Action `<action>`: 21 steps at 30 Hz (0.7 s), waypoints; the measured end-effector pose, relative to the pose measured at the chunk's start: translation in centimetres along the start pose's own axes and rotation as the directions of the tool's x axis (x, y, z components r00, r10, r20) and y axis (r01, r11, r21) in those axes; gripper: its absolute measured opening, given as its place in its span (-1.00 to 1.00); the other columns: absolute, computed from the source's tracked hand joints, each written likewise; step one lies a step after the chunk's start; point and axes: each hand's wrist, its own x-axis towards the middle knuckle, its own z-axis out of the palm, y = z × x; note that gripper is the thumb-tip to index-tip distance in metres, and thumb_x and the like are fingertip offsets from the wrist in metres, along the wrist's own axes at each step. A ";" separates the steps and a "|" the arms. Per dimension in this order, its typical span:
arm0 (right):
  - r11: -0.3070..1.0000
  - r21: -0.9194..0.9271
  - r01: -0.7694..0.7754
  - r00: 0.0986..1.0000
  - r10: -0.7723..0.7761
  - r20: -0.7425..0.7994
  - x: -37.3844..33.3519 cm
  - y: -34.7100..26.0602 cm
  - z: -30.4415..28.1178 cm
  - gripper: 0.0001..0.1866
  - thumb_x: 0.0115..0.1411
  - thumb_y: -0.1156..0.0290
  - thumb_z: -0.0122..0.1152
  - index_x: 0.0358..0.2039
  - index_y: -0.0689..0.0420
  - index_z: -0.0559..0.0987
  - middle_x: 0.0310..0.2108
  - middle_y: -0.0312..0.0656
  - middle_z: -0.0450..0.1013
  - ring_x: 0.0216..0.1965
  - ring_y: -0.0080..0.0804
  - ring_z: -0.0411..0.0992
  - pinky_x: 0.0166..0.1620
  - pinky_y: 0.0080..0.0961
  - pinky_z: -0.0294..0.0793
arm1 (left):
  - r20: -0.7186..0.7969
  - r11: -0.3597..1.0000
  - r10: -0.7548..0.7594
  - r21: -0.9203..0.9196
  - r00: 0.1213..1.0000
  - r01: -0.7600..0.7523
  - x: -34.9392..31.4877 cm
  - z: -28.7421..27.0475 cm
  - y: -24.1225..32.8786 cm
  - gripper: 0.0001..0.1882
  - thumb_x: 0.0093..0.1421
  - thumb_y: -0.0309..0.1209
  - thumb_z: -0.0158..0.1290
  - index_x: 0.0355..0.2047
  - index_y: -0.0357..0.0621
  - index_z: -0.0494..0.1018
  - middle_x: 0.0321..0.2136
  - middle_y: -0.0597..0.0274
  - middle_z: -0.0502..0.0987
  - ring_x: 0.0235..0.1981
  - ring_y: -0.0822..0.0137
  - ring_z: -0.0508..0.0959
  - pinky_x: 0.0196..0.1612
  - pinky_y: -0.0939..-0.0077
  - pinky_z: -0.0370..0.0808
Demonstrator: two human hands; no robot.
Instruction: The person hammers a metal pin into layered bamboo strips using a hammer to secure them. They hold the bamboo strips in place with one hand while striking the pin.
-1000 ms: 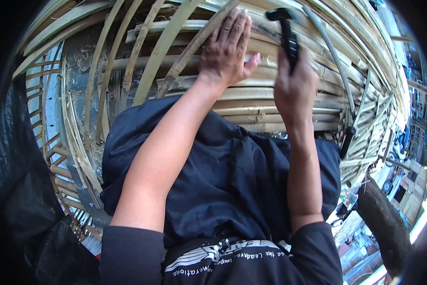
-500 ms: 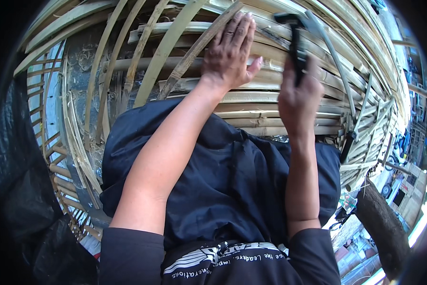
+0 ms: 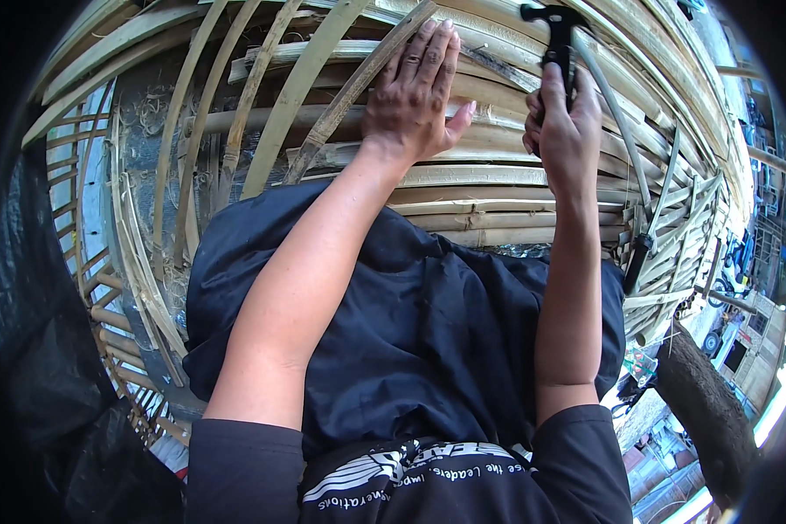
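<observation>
My left hand (image 3: 413, 100) lies flat with its fingers stretched out over the bamboo slats (image 3: 489, 175), beside a narrow slanting bamboo strip (image 3: 345, 109). Its thumb points off to the right. In my right hand (image 3: 567, 131) is a black claw hammer (image 3: 560, 44), gripped by the handle with the head up and away from me. The hammer's head hangs over the far slats; I cannot tell how high. Several more bamboo strips (image 3: 310, 83) lie across the slats to the left of my left hand.
A long curved tool with a black handle (image 3: 639, 258) rests on the slats at the right. Dark cloth (image 3: 410, 323) covers my lap. A thick log (image 3: 703, 410) stands at the lower right, and black plastic sheeting (image 3: 52, 332) hangs at the far left.
My right hand has moved up and to the right with the hammer, which is sharper now. My left hand has shifted slightly left, still flat.
</observation>
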 end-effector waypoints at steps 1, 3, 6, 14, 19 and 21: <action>0.999 -0.016 -0.039 0.998 0.040 0.053 0.3 0.0 0.0 -0.73 0.50 0.20 0.07 -0.20 0.16 0.39 -0.56 -0.35 0.37 -0.69 -0.68 0.31 -0.69 -0.62 0.30 | 0.000 1.000 -0.001 0.000 1.000 0.001 0.0 0.0 -0.1 -0.05 0.19 0.08 0.14 0.44 -0.21 0.12 0.46 0.08 0.14 0.49 0.11 0.12 0.49 0.13 0.05; 0.992 -0.020 -0.121 0.988 0.122 0.096 0.5 0.0 0.0 -0.72 0.49 0.18 0.07 -0.21 0.15 0.39 -0.56 -0.36 0.36 -0.68 -0.68 0.29 -0.68 -0.62 0.28 | 0.008 1.000 -0.006 -0.008 1.000 0.006 -0.2 -0.1 -0.1 -0.04 0.19 0.08 0.14 0.45 -0.20 0.11 0.45 0.07 0.15 0.49 0.12 0.12 0.49 0.13 0.06; 0.964 -0.053 -0.262 0.943 0.267 0.198 0.8 -0.4 -0.8 -0.71 0.49 0.15 0.07 -0.20 0.14 0.40 -0.56 -0.38 0.34 -0.67 -0.69 0.25 -0.67 -0.62 0.23 | -0.006 1.000 -0.002 -0.005 1.000 0.002 -0.2 0.0 -0.1 -0.04 0.19 0.08 0.14 0.45 -0.20 0.11 0.45 0.08 0.15 0.48 0.12 0.12 0.49 0.13 0.06; 0.945 0.048 -0.323 0.926 0.305 0.222 0.7 -0.4 -1.5 -0.73 0.51 0.14 0.03 -0.16 0.09 0.39 -0.53 -0.39 0.31 -0.67 -0.72 0.17 -0.64 -0.67 0.19 | 0.007 1.000 -0.006 0.013 1.000 0.006 -0.2 0.0 0.0 -0.06 0.22 0.10 0.12 0.45 -0.19 0.11 0.45 0.09 0.16 0.49 0.14 0.12 0.49 0.13 0.03; 0.910 0.127 -0.394 0.893 0.346 0.289 1.6 0.5 -2.9 -0.68 0.52 0.10 -0.01 -0.03 0.11 0.44 -0.53 -0.41 0.29 -0.66 -0.77 0.13 -0.64 -0.71 0.14 | 0.016 0.998 0.005 0.056 1.000 -0.006 -0.2 0.3 -0.1 -0.03 0.19 0.14 0.09 0.46 -0.17 0.12 0.45 0.06 0.15 0.50 0.14 0.09 0.52 0.10 -0.02; 0.904 0.147 -0.403 0.888 0.347 0.301 1.9 0.7 -3.2 -0.68 0.52 0.10 -0.01 -0.04 0.12 0.45 -0.53 -0.43 0.27 -0.67 -0.79 0.10 -0.64 -0.73 0.10 | 0.008 0.998 0.000 0.066 1.000 0.000 -0.2 0.4 -0.2 -0.04 0.19 0.15 0.09 0.45 -0.17 0.13 0.44 0.06 0.16 0.50 0.12 0.10 0.51 0.10 -0.01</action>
